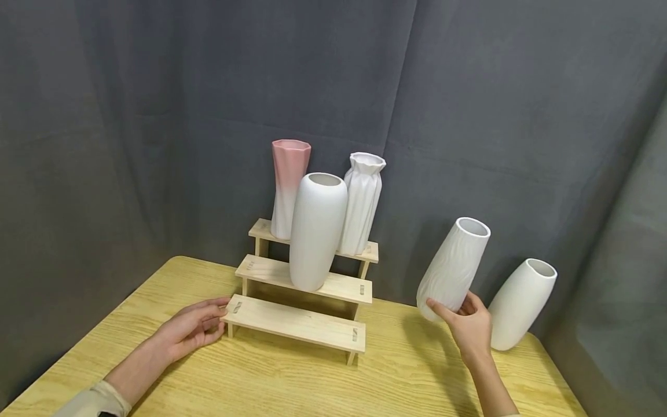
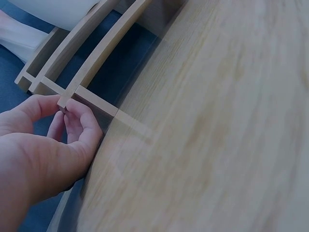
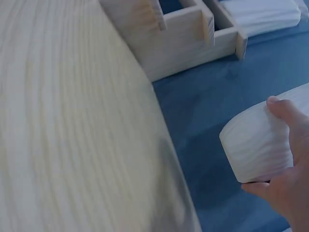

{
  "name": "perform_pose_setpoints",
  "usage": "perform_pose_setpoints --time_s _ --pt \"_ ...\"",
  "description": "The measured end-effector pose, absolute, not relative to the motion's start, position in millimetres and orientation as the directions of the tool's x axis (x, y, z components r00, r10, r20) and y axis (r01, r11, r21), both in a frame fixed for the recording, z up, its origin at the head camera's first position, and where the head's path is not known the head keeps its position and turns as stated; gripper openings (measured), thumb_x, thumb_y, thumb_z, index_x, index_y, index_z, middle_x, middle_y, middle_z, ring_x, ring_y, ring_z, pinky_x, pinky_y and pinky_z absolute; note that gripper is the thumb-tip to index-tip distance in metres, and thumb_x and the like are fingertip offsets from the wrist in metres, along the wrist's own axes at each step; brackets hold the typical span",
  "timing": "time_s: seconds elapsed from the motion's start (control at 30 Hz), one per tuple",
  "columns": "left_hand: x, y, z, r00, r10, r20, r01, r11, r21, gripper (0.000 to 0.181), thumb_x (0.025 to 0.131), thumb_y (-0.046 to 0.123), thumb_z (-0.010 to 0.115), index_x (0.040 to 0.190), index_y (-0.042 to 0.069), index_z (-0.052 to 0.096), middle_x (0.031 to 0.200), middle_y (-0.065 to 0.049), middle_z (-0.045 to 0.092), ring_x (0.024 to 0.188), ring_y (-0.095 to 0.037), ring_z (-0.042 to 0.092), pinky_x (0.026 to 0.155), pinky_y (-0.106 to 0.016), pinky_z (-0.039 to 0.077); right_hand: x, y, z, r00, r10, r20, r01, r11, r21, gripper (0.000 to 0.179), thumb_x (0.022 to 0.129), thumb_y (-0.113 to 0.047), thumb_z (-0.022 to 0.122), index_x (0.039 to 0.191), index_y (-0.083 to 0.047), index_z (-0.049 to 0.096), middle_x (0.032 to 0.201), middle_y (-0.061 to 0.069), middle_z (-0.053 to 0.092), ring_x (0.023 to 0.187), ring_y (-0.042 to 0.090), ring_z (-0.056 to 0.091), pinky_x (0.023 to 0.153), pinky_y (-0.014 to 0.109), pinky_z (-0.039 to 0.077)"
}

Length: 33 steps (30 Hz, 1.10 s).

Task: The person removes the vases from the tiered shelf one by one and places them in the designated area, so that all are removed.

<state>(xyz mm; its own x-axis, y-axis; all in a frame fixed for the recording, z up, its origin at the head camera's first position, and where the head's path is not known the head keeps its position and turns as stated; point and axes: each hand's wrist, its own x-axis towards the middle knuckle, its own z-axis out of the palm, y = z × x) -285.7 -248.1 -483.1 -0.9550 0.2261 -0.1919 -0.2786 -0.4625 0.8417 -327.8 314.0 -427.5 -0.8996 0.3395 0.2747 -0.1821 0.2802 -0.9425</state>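
Note:
My right hand (image 1: pixel 471 330) grips the lower part of a white vase with a wavy, ribbed surface (image 1: pixel 452 266), held tilted above the table's right side. In the right wrist view, the thumb lies across the side of this vase (image 3: pixel 258 140) near its base. My left hand (image 1: pixel 190 327) pinches the left end of the lowest step of a three-step wooden display stand (image 1: pixel 297 321). A smooth white vase (image 1: pixel 319 231) stands on the middle step. On the top step are a pink-and-white vase (image 1: pixel 289 174) at left and a white pleated vase (image 1: pixel 362 202) at right.
Another smooth white vase (image 1: pixel 523 304) stands at the table's right edge, just beyond my right hand. The light wood table (image 1: pixel 250 388) runs under everything. A dark grey curtain (image 1: pixel 208 116) hangs close behind the stand and along the sides.

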Motion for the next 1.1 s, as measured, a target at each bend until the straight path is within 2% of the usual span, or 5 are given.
perform_pose_setpoints --time_s 0.2,0.4,0.57,0.77,1.1 --pt "-283.7 -248.0 -484.0 -0.953 0.224 -0.204 -0.288 -0.46 0.84 0.041 0.101 0.004 0.061 0.142 0.007 0.055 0.132 -0.011 0.045 0.104 -0.016 0.053 0.084 -0.027 0.053 -331.5 326.9 -440.4 -0.867 0.433 0.248 -0.14 0.265 -0.954 0.082 0.072 -0.026 0.097 0.14 -0.003 0.055 0.121 0.012 0.064 0.098 0.011 0.062 0.075 0.015 0.052" --pt "-282.3 -248.4 -482.4 -0.953 0.228 -0.197 -0.283 -0.455 0.844 0.046 0.102 0.003 0.06 0.146 0.004 0.049 0.126 -0.01 0.047 0.096 -0.013 0.054 0.083 -0.026 0.053 -331.4 337.6 -450.7 -0.83 0.497 0.254 -0.08 0.344 -0.936 0.092 0.073 -0.038 0.095 0.145 -0.002 0.051 0.122 0.015 0.062 0.095 0.012 0.059 0.069 0.013 0.048" --pt "-282.6 -248.1 -480.7 -0.952 0.24 -0.191 -0.285 -0.458 0.842 0.037 0.102 0.003 0.058 0.139 0.007 0.057 0.124 -0.009 0.049 0.095 -0.013 0.055 0.083 -0.026 0.053 -334.0 345.7 -456.8 -0.814 0.525 0.247 -0.057 0.352 -0.934 0.097 0.073 -0.044 0.093 0.147 0.001 0.049 0.128 0.017 0.06 0.109 0.021 0.056 0.078 0.016 0.045" --pt "-283.3 -249.2 -480.5 -0.952 0.243 -0.184 -0.28 -0.461 0.842 0.031 0.102 0.003 0.059 0.132 0.01 0.063 0.126 -0.009 0.051 0.098 -0.013 0.055 0.084 -0.026 0.053 -337.0 351.8 -462.5 -0.817 0.531 0.226 -0.02 0.365 -0.931 0.099 0.073 -0.049 0.092 0.146 0.003 0.049 0.133 0.022 0.058 0.12 0.03 0.054 0.091 0.03 0.044" --pt "-283.8 -247.9 -482.6 -0.949 0.24 -0.206 -0.298 -0.46 0.836 0.031 0.101 0.002 0.06 0.132 0.011 0.062 0.125 -0.01 0.052 0.099 -0.014 0.056 0.083 -0.025 0.053 -338.0 355.7 -474.2 -0.796 0.561 0.229 -0.019 0.354 -0.935 0.083 0.074 -0.046 0.092 0.133 0.002 0.06 0.117 0.018 0.065 0.095 0.016 0.058 0.068 0.013 0.046"
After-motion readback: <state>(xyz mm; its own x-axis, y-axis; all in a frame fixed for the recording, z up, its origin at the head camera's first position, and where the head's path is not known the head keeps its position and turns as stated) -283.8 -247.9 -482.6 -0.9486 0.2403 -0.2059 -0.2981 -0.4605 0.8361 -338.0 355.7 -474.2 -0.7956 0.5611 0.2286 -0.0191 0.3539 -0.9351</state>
